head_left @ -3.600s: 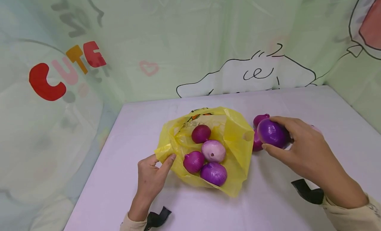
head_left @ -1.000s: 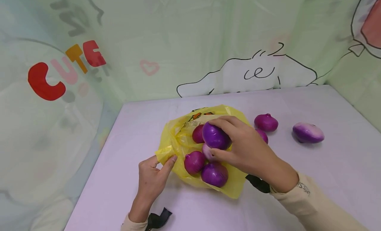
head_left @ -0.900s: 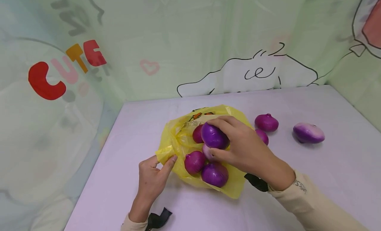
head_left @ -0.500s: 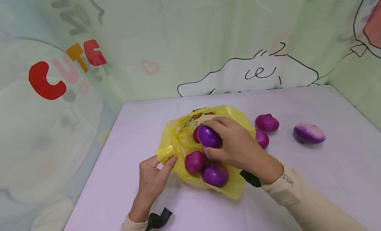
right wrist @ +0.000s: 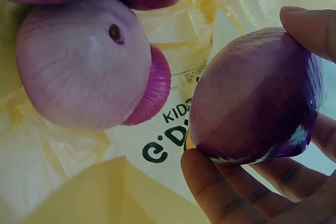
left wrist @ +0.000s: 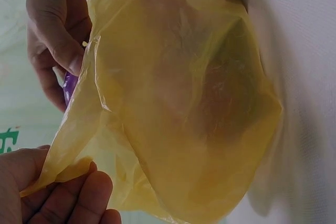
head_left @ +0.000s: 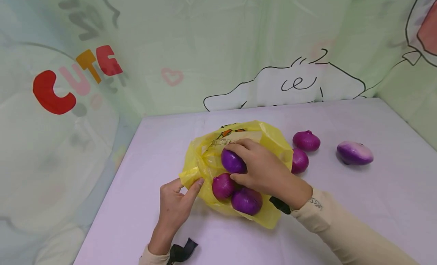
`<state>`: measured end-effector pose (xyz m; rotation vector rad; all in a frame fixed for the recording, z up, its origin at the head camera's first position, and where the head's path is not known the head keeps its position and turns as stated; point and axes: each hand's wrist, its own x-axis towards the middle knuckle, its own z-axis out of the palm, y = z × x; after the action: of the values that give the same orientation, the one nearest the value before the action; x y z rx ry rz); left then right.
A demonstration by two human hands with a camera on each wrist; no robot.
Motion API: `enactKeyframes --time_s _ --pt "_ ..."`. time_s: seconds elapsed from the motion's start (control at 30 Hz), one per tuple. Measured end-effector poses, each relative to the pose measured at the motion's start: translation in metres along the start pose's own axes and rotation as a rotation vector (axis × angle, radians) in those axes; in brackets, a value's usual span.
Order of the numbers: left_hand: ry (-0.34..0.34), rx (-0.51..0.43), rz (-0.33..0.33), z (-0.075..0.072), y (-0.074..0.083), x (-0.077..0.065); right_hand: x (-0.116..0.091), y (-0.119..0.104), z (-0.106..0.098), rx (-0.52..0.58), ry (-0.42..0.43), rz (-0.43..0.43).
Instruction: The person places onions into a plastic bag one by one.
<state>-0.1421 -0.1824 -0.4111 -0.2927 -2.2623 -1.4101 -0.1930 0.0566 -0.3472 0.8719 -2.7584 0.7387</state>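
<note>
A yellow plastic bag (head_left: pixel 276 138) lies on the table with its mouth open. My left hand (head_left: pixel 175 204) pinches the bag's left edge between thumb and fingers. Inside the bag's mouth, my right hand (head_left: pixel 268 170) grips a glossy purple onion (head_left: pixel 233 161) by its sides. Two purple onions, a nearer onion (head_left: pixel 247 201) and a smaller onion (head_left: pixel 222 186), rest in the bag just below it. A pale onion (right wrist: pixel 84 66) and a magenta onion (right wrist: pixel 155 87) behind it show in the right wrist view; in the head view my right hand and its onion cover them.
Right of the bag sit a magenta onion (head_left: pixel 306 141) and another onion (head_left: pixel 300 161), partly behind the bag's edge. Farther right lies an elongated purple-and-white onion (head_left: pixel 355 153). A pale green printed curtain (head_left: pixel 191 44) hangs behind the lilac table (head_left: pixel 133 174).
My right hand has carried the purple onion from right of the bag to over its mouth, then farther left and lower into it. My left hand keeps its pinch, almost still.
</note>
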Motion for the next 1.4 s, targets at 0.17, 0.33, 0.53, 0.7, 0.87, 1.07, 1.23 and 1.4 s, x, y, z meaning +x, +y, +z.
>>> enactKeyframes --time_s 0.17,0.33,0.53,0.7,0.87,1.07,1.23,1.4 --pt "0.002 0.011 0.012 0.000 -0.001 0.000 0.002 -0.001 0.005 -0.003 -0.030 0.008" --pt "-0.002 0.008 0.022 0.000 0.000 0.001 0.002 -0.002 0.008 -0.004 -0.052 0.003" --pt "-0.003 0.003 0.015 0.000 0.000 0.000 0.002 -0.003 0.012 -0.006 -0.075 -0.010" --pt "-0.007 -0.004 0.005 0.000 0.000 0.000 0.003 -0.003 0.015 -0.001 -0.093 -0.012" --pt "-0.005 -0.002 0.017 0.001 -0.002 0.000 0.003 -0.003 0.018 -0.007 -0.094 -0.014" --pt "-0.003 0.002 0.022 0.001 -0.002 0.000 0.002 -0.003 0.018 -0.014 -0.079 -0.026" --pt "-0.006 0.011 0.020 0.001 -0.002 0.001 0.001 -0.001 0.018 0.004 -0.040 -0.048" --pt "-0.005 0.016 0.020 0.001 -0.003 0.001 0.000 0.000 0.017 0.003 -0.030 -0.050"
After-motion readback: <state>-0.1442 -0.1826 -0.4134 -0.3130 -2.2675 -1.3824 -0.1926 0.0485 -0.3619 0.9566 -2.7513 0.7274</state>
